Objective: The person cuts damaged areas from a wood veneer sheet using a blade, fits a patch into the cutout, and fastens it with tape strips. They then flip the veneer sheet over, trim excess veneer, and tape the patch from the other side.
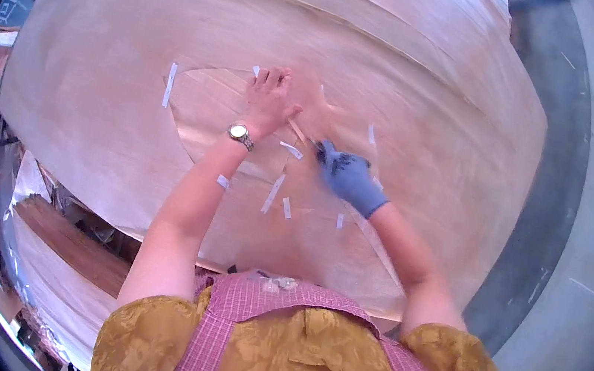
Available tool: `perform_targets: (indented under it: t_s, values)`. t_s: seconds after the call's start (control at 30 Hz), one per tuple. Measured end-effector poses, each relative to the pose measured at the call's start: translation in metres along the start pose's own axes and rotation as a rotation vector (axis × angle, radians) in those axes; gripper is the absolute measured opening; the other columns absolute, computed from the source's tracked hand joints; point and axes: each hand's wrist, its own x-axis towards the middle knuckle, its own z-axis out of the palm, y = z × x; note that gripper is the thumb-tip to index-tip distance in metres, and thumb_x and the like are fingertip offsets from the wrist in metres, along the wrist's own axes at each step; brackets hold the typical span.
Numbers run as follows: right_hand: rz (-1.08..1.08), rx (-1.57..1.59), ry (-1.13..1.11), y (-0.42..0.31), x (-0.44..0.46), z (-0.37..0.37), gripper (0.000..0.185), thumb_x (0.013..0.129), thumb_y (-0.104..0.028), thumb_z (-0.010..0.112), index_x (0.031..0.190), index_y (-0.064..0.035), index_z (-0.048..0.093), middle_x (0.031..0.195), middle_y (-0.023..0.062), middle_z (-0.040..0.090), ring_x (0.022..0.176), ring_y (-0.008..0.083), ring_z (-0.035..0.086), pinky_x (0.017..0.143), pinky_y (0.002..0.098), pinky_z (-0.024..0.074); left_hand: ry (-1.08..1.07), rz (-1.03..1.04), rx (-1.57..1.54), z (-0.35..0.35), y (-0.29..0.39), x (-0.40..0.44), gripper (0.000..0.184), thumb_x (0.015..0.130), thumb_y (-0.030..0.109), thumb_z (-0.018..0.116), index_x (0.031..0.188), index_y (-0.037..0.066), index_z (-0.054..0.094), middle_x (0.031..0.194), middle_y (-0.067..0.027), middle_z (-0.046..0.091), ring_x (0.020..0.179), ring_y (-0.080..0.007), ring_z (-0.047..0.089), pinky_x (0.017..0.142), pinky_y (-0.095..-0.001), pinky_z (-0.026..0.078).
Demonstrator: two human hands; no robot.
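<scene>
On my feed, right hand [347, 175] looks curled but blurry, can't tell what it's pinching tbh. Strip [296, 131] sits just ahead-left of that grip, long axis slanting toward left hand [269, 103]'s thumb. Left's palm-down on sheet [413, 103], fingers extended.

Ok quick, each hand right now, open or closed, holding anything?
Left hand: open, resting on the thin sheet.
Right hand: closed, seemingly on a dark object, too blurred to identify.
</scene>
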Motion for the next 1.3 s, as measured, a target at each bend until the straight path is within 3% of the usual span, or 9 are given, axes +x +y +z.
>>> perform_targets:
  t_s: [0.2,0.33,0.53,0.6,0.87,0.97,1.07,1.17,1.3]
  values:
    - [-0.074,0.001,0.005,0.084,-0.042,-0.017,0.022,0.098,-0.028,0.048,0.113,-0.014,0.056,0.086,0.0145,0.069,0.074,0.0369,0.068,0.061,0.0519,0.0509,-0.056,-0.097,0.015,-0.009,0.006,0.0,0.073,0.067,0.041,0.082,0.129,0.013,0.057,0.119,-0.0055,0.052,0.112,-0.0272,0.048,0.093,-0.0484,0.037]
    - [-0.157,0.094,0.295,0.043,0.031,-0.041,0.018,0.097,-0.025,0.052,0.11,-0.0132,0.056,0.09,0.0152,0.067,0.079,0.0372,0.067,0.064,0.05,0.0525,-0.061,-0.145,0.018,-0.02,0.012,0.004,0.074,0.066,0.039,0.084,0.129,0.012,0.054,0.121,-0.0052,0.053,0.115,-0.0257,0.048,0.092,-0.045,0.037]
    - [-0.134,-0.112,0.211,0.004,0.123,-0.032,0.015,0.096,-0.021,0.052,0.108,-0.0131,0.055,0.089,0.0163,0.067,0.079,0.0347,0.069,0.061,0.0494,0.054,-0.163,-0.158,0.011,-0.02,0.007,0.008,0.076,0.068,0.04,0.083,0.132,0.013,0.052,0.121,-0.0055,0.053,0.115,-0.0262,0.047,0.094,-0.0459,0.036]
    - [-0.173,-0.085,0.223,0.014,0.113,-0.027,0.016,0.095,-0.02,0.052,0.109,-0.0131,0.055,0.09,0.0166,0.067,0.079,0.0335,0.07,0.061,0.0483,0.0548,-0.129,-0.142,0.005,-0.016,0.006,0.005,0.078,0.067,0.04,0.083,0.132,0.013,0.051,0.121,-0.0059,0.052,0.116,-0.0268,0.046,0.094,-0.0455,0.036]
    - [0.282,-0.136,-0.04,0.008,-0.06,0.058,0.024,0.098,-0.021,0.046,0.116,-0.0068,0.05,0.088,0.0162,0.069,0.071,0.0337,0.069,0.06,0.0478,0.0547,-0.105,-0.148,0.098,-0.006,0.009,0.004,0.081,0.064,0.047,0.082,0.132,0.014,0.053,0.121,-0.0056,0.052,0.115,-0.0278,0.048,0.091,-0.0476,0.038]
    - [0.527,0.112,0.098,0.0,-0.081,0.074,0.031,0.097,-0.03,0.053,0.116,-0.0049,0.051,0.084,0.0148,0.07,0.074,0.0314,0.071,0.06,0.0513,0.0534,-0.168,-0.169,0.103,-0.006,0.011,0.006,0.086,0.066,0.047,0.082,0.139,0.016,0.047,0.125,-0.0076,0.051,0.118,-0.0305,0.046,0.095,-0.0508,0.038]
    - [0.366,0.245,0.764,-0.006,-0.079,0.06,0.034,0.094,-0.032,0.059,0.12,-0.0091,0.055,0.091,0.0112,0.069,0.084,0.0299,0.069,0.068,0.0481,0.0524,-0.177,-0.196,0.15,-0.009,0.015,0.004,0.094,0.067,0.048,0.081,0.145,0.017,0.039,0.135,-0.0109,0.047,0.124,-0.0342,0.044,0.1,-0.0542,0.036]
    - [0.358,0.159,0.606,0.003,-0.089,0.071,0.032,0.089,-0.028,0.066,0.116,-0.0131,0.061,0.093,0.0089,0.067,0.089,0.0276,0.066,0.072,0.0434,0.0506,-0.145,-0.216,0.143,-0.011,0.02,0.006,0.104,0.067,0.047,0.081,0.152,0.019,0.028,0.144,-0.0141,0.041,0.129,-0.0371,0.042,0.103,-0.0569,0.034]
    - [0.185,0.19,0.629,-0.029,-0.1,0.029,0.032,0.08,-0.021,0.069,0.111,-0.0134,0.066,0.088,0.009,0.067,0.083,0.0265,0.066,0.07,0.0432,0.0497,-0.113,-0.288,0.184,-0.004,0.025,0.01,0.114,0.065,0.043,0.083,0.156,0.02,0.017,0.146,-0.0169,0.039,0.13,-0.0384,0.041,0.103,-0.0584,0.033]
